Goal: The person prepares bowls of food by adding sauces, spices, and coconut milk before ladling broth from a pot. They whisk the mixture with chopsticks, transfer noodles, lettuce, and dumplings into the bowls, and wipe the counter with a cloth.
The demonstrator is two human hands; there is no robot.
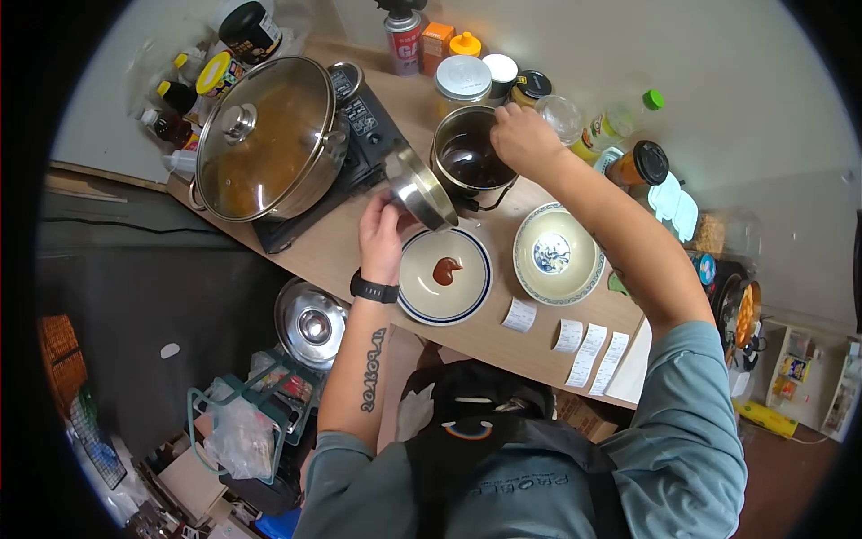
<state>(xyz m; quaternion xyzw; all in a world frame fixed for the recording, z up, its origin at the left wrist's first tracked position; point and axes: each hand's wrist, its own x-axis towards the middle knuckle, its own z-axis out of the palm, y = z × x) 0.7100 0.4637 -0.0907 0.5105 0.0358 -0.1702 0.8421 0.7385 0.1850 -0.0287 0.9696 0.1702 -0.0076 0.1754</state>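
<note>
My left hand [383, 232] holds a round steel lid [420, 189], tilted on its side above the plate. My right hand [525, 135] is closed at the right rim of a deep metal pot [471, 162] with dark liquid inside; what its fingers grip, if anything, is hidden. Below the lid lies a blue-rimmed plate [458, 296] with a red-brown blob of sauce [446, 270]. A patterned bowl [558, 253] stands to its right, under my right forearm.
A large glass-lidded pot [269, 144] sits on a black stove [368, 126] at the left. Jars [462, 78] and bottles line the back edge. Paper slips [586, 355] lie along the front edge. A steel lid [312, 323] is below the table.
</note>
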